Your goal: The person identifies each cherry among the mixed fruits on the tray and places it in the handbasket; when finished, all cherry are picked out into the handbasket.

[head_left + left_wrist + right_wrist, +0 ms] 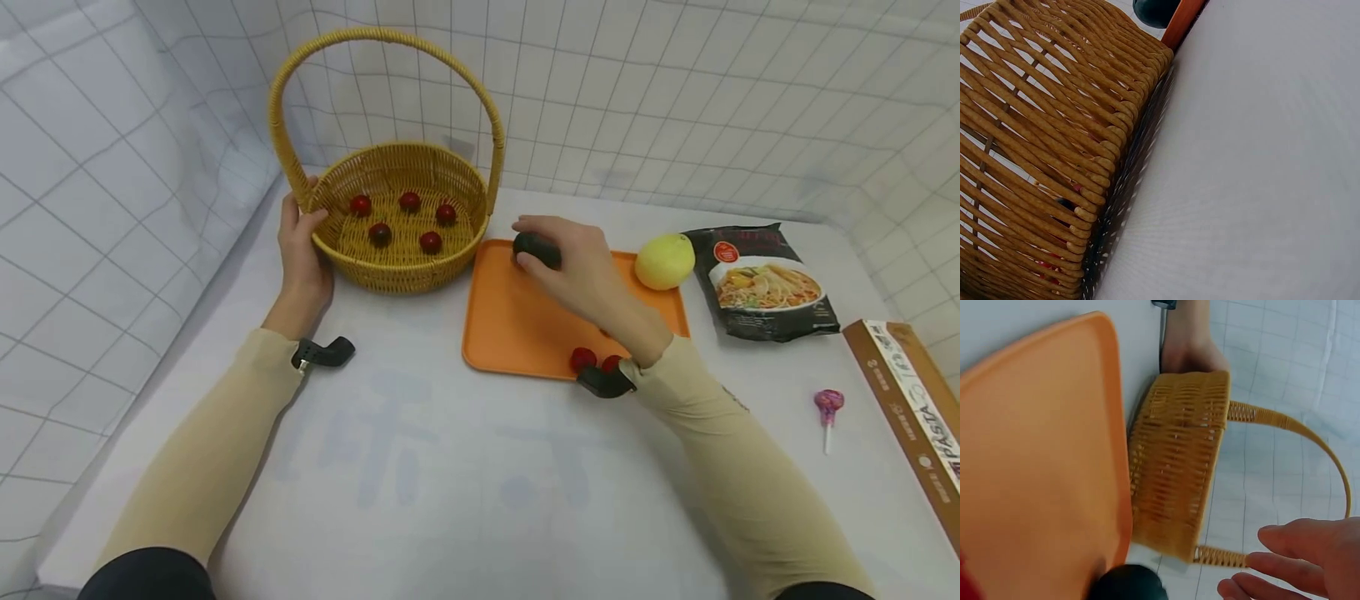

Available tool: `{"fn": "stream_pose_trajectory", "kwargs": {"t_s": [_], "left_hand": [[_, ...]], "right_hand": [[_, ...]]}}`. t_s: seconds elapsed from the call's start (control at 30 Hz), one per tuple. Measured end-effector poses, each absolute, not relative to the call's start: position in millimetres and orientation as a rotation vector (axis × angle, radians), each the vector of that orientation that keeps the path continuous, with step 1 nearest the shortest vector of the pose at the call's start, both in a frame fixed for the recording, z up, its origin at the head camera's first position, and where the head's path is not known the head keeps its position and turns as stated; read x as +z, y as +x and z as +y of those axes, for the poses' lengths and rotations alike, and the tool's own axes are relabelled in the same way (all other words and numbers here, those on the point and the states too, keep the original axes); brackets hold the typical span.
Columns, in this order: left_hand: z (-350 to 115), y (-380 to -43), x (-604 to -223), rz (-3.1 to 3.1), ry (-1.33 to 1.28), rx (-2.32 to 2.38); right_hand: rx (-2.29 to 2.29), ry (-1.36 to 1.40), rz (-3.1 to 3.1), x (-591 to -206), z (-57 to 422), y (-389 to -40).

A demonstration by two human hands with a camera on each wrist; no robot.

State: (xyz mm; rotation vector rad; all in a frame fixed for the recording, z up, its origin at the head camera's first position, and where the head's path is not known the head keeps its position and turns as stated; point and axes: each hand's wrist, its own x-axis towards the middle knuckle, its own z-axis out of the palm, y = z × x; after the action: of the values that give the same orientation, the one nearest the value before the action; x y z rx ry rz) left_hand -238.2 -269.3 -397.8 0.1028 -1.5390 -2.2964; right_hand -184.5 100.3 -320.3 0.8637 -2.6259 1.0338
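Note:
My left hand (302,258) grips the left side of a yellow wicker basket (390,279) by its rim, near the handle's foot, with the thumb over the edge. Several small dark red fruits (380,234) lie in the basket. Over the orange tray (502,333) reaches my right hand (581,262), thumb and fingers spread about a dark green oblong thing (536,248), perhaps an avocado. In the right wrist view the dark green thing (1129,585) is apart from the right hand's fingers. Small red fruits (583,359) lie on the tray's near side, partly hidden by the right wrist strap.
A yellow-green round fruit (664,262) sits at the tray's right edge. Beside it lies a black noodle packet (765,287). Farther right are a wrapped lollipop (828,405) and a long brown pasta box (911,417). A white gridded curtain (675,100) stands behind the table.

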Motion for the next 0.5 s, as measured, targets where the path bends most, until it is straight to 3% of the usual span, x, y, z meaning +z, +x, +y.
{"fn": "stream_pose_trajectory", "kwargs": {"t_s": [0.5], "left_hand": [[-271,-238,-398,-1.567,0.085,-2.297]], "right_hand": [[1.014,0.645,-2.756,-337,192,-160]]}}
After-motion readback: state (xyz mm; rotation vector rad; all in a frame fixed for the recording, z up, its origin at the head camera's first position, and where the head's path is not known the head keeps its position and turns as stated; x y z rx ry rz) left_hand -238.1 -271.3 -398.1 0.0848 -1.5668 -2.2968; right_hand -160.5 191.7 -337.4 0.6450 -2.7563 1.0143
